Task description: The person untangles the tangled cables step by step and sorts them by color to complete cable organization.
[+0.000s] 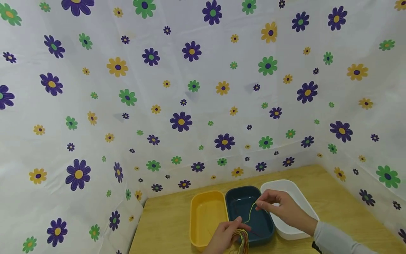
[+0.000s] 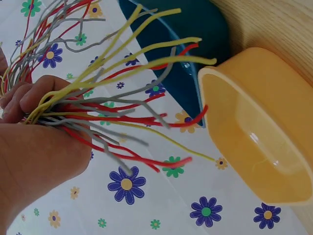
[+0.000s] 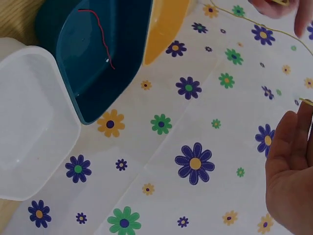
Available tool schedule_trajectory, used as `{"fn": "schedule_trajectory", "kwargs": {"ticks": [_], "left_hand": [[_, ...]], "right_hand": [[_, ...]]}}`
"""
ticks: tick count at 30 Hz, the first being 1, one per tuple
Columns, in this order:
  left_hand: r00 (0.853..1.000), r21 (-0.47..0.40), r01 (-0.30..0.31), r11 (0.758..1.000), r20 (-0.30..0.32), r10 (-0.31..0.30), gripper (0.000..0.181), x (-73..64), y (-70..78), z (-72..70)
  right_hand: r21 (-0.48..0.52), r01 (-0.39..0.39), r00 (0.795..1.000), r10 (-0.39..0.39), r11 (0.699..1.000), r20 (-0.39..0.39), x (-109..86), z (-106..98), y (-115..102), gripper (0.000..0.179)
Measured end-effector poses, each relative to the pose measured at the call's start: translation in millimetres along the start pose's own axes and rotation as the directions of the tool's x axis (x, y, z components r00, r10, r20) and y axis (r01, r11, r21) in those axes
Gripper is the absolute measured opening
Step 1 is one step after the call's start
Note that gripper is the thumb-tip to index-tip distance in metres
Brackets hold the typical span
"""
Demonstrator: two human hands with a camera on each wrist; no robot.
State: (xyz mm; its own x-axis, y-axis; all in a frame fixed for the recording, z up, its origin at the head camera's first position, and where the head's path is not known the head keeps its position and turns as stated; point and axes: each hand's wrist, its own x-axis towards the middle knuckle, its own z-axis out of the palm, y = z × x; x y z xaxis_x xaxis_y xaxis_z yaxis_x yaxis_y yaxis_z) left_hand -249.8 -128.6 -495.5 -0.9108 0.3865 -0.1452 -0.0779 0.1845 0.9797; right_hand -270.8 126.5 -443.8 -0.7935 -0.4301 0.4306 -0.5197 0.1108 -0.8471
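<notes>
My left hand (image 1: 223, 234) grips a bundle of thin strings (image 1: 242, 241) over the front of the yellow and dark blue trays. In the left wrist view, red, grey and yellow string ends (image 2: 122, 105) fan out past the curled fingers. Between finger and thumb, my right hand (image 1: 285, 208) pinches the end of one yellow string (image 1: 250, 214), raised above the dark blue tray (image 1: 264, 240). That string runs slackly back toward the left hand. A single red string (image 3: 103, 39) lies inside the dark blue tray in the right wrist view.
To the left of the blue tray stands a yellow tray (image 1: 192, 218), and to its right a white tray (image 1: 299, 197), partly behind my right hand. All three sit side by side on a wooden table (image 1: 165, 218). Flower-patterned cloth (image 1: 203, 98) hangs behind and on both sides.
</notes>
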Motion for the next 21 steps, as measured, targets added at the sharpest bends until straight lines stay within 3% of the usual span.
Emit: {"fn": "schedule_trajectory", "kwargs": {"ticks": [2,5,9,13,21], "left_hand": [[1.000,-0.028,0.026,0.999,-0.002,-0.026,0.061,-1.2,3.7,1.0],[0.999,-0.075,0.031,0.997,0.011,-0.031,0.055,-1.6,8.9,1.4],[1.000,-0.122,-0.017,0.992,-0.010,0.016,0.039,0.3,12.1,-0.3],[0.994,-0.127,-0.068,0.990,-0.098,0.055,0.031,3.1,11.6,-4.1],[0.961,-0.140,-0.068,0.988,-0.274,0.027,0.029,3.2,5.1,-9.9]], "right_hand": [[-0.032,0.053,0.996,-0.051,0.998,0.074,-1.7,8.3,0.4,0.012],[-0.042,0.157,0.971,-0.146,0.987,0.189,-3.1,15.4,0.1,0.014],[-0.066,0.239,0.930,-0.209,0.969,0.303,-2.5,17.0,-1.2,0.013],[-0.116,0.224,0.920,-0.170,0.968,0.354,-2.8,12.9,-1.8,0.011],[-0.046,0.157,0.927,-0.131,0.987,0.351,-17.3,3.1,6.8,0.016]]}}
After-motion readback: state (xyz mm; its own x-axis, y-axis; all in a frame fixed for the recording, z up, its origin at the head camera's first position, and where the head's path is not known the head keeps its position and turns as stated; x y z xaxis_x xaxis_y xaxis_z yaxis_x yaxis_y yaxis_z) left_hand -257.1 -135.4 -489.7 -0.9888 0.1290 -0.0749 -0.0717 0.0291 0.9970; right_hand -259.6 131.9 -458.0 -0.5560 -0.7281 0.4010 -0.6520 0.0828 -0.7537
